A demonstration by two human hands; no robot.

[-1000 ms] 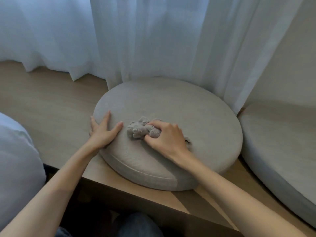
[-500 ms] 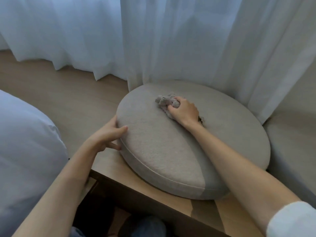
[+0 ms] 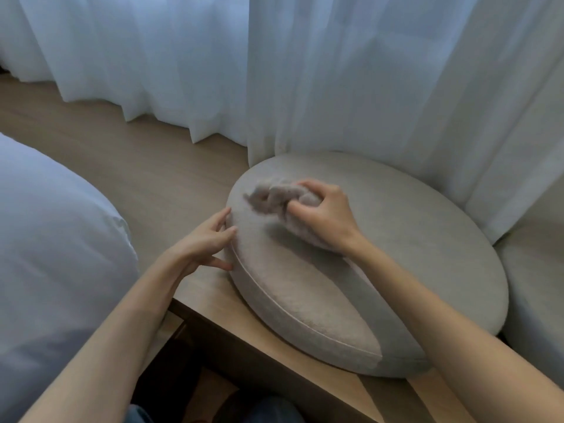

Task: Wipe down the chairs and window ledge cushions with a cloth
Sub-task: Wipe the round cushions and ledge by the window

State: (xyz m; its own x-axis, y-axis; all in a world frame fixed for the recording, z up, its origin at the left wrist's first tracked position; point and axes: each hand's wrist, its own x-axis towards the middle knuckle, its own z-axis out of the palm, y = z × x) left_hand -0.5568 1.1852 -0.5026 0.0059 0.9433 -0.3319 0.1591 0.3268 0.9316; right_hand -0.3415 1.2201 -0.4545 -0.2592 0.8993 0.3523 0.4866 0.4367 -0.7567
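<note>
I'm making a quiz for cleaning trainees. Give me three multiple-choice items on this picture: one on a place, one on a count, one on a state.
1. Where is the cloth?
A. on top of the round cushion
B. on the floor
C. on a chair

2. How many cushions show on the ledge?
A. one
B. two
C. four

3. The left hand is:
A. gripping the cloth
B. touching the round cushion's edge, fingers open
C. clenched in mid-air

Key:
1 A, the right hand grips it there.
2 B, a second cushion shows at the right.
3 B, its fingertips meet the left rim.
</note>
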